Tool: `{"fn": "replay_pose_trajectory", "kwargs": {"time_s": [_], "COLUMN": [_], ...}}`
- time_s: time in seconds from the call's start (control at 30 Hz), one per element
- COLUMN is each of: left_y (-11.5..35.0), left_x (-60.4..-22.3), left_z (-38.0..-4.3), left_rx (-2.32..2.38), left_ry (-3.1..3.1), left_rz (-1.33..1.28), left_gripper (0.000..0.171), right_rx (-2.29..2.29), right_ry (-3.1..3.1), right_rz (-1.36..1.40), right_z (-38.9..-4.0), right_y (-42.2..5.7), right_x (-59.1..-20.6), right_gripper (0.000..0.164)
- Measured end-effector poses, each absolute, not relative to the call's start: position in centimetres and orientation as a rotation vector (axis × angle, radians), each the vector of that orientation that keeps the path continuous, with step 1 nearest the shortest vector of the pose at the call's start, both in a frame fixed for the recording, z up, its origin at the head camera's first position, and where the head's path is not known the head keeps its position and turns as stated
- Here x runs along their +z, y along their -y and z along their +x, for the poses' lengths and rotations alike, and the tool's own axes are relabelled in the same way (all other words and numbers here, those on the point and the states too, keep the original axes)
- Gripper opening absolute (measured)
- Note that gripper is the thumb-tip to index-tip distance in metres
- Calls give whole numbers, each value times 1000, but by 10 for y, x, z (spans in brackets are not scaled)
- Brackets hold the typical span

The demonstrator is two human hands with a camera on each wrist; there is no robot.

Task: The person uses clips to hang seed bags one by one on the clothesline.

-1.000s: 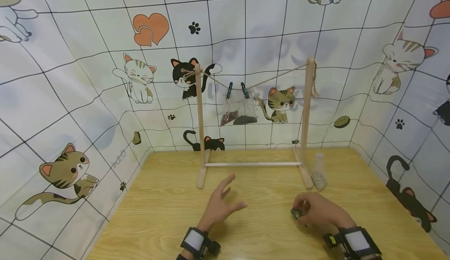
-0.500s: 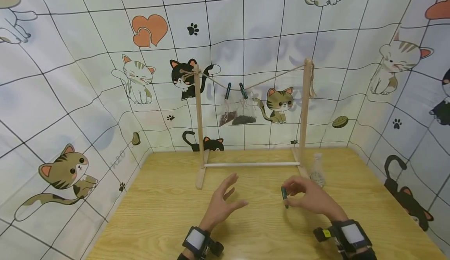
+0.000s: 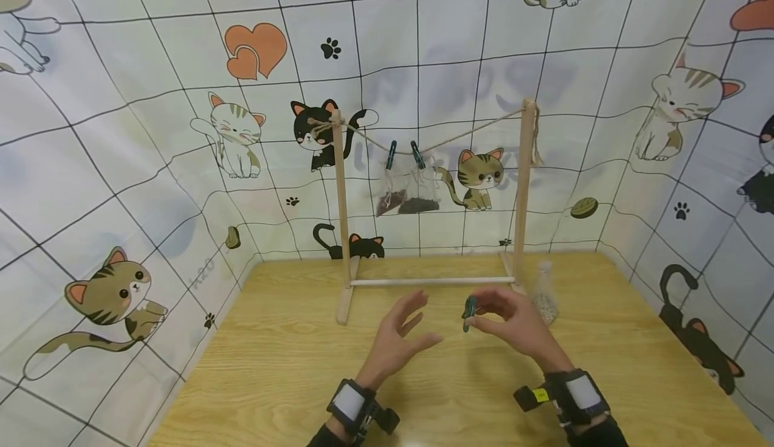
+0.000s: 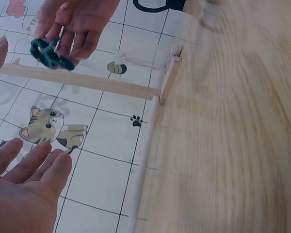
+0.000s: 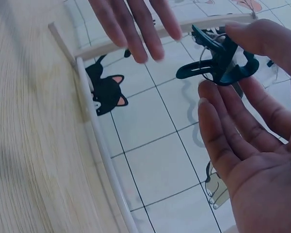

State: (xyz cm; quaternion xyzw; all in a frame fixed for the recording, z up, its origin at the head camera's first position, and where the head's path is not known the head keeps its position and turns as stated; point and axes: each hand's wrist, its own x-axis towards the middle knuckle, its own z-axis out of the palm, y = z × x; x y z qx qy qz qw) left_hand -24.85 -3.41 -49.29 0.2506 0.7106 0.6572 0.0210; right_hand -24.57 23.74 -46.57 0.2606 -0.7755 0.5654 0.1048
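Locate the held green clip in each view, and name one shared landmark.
Head: green clip right of centre, below the white rod.
Left wrist: green clip upper left, left of the white rod.
Right wrist: green clip upper right, right of the white rod.
Shared landmark: the white rod.

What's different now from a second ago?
The right hand carried the green clip left, nearer the left hand, which shifted slightly right. The clip was already held; nothing was newly gripped or let go. The rack and its hanging bags stayed put.
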Motion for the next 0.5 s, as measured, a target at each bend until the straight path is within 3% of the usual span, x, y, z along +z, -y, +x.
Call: {"fn": "replay_pose_trajectory", "kwargs": {"time_s": [0.5], "left_y": [10], "left_x": [-487], "left_z": [-245], "left_rx": [2090], "left_ry": [-2146], "left_rz": [822], "left_gripper": [68], "right_rx": [1799], "right_ry": [2113], "right_rz": [808], "right_z": [-248], "right_y": [-212], "right_x": [-456], "right_gripper": [41]}}
